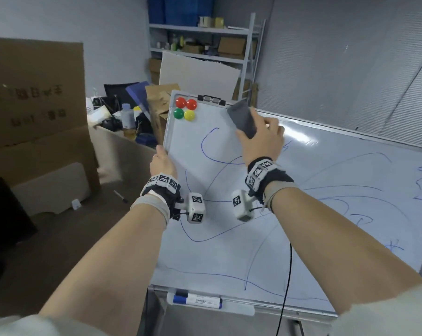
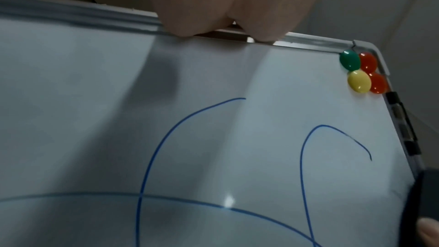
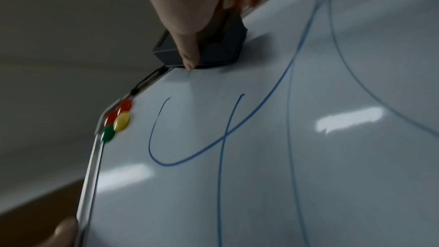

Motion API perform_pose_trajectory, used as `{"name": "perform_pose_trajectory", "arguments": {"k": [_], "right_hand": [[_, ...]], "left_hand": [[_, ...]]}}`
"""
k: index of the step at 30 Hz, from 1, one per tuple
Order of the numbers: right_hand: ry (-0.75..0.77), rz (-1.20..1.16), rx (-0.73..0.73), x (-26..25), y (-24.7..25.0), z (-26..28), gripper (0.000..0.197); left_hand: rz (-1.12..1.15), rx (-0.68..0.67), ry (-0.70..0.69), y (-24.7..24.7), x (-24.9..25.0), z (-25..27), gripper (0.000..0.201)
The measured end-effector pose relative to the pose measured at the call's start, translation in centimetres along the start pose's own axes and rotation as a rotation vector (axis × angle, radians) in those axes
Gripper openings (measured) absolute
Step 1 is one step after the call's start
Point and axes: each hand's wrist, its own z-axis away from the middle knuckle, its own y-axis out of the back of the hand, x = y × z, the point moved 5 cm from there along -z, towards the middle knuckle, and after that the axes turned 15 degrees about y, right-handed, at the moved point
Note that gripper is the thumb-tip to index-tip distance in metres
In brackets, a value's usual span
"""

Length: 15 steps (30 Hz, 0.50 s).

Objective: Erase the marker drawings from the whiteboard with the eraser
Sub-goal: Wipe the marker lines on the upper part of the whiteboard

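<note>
A small framed whiteboard (image 1: 181,151) with blue marker curves (image 1: 206,151) lies tilted over a larger whiteboard (image 1: 350,190). My left hand (image 1: 162,161) grips the small board's left edge, thumb over the frame (image 2: 190,23). My right hand (image 1: 261,139) holds a dark grey eraser (image 1: 242,118) pressed flat on the board near its top right corner, thumb along the eraser's side (image 3: 190,52). Blue lines (image 3: 213,138) run below the eraser (image 3: 213,50). The blue curves (image 2: 166,138) also show in the left wrist view, with the eraser (image 2: 425,204) at the lower right edge.
Red, green and yellow magnets (image 1: 185,109) cluster in the small board's top left corner. A blue marker (image 1: 195,300) lies in the big board's tray. Cardboard boxes (image 1: 35,105), a cluttered desk (image 1: 122,117) and a shelf (image 1: 200,40) stand behind. A black cable (image 1: 287,287) hangs below my right arm.
</note>
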Motion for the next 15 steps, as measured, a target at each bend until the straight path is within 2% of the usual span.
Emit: {"name": "perform_pose_trajectory", "arguments": {"k": [1, 2, 5, 6, 8, 11, 12, 13, 15], "right_hand": [[-0.032, -0.028, 0.019, 0.5, 0.0, 0.0, 0.061], [0.011, -0.052, -0.007, 0.0, -0.3, 0.2, 0.062], [0.361, -0.046, -0.267, -3.9, -2.6, 1.5, 0.063], [0.431, -0.014, -0.32, -4.5, -3.0, 1.6, 0.063], [0.387, 0.044, -0.239, -4.1, -2.4, 0.2, 0.063], [0.105, 0.032, -0.03, -2.0, -1.1, -1.0, 0.065], [0.102, -0.005, -0.045, -2.3, -1.4, -0.5, 0.066], [0.167, -0.032, -0.117, -3.2, -2.2, 0.5, 0.066], [0.38, -0.033, -0.31, -5.5, -4.2, 3.9, 0.065]], "left_hand": [[0.028, -0.007, 0.022, -0.1, 0.0, 0.0, 0.062], [0.045, -0.008, 0.036, -0.1, -0.1, 0.0, 0.064], [0.071, -0.014, 0.045, 0.2, -0.3, -0.1, 0.064], [0.077, -0.016, 0.046, 0.5, -0.3, -0.1, 0.064], [0.082, -0.022, 0.055, 0.8, -0.4, 0.0, 0.064], [0.068, -0.089, 0.056, 0.9, -1.0, 0.2, 0.064], [0.062, -0.12, 0.067, 1.0, -1.5, 0.5, 0.063], [0.057, -0.143, 0.077, 1.0, -2.2, 0.5, 0.061], [0.062, -0.173, 0.09, 1.2, -3.5, 0.5, 0.059]]}}
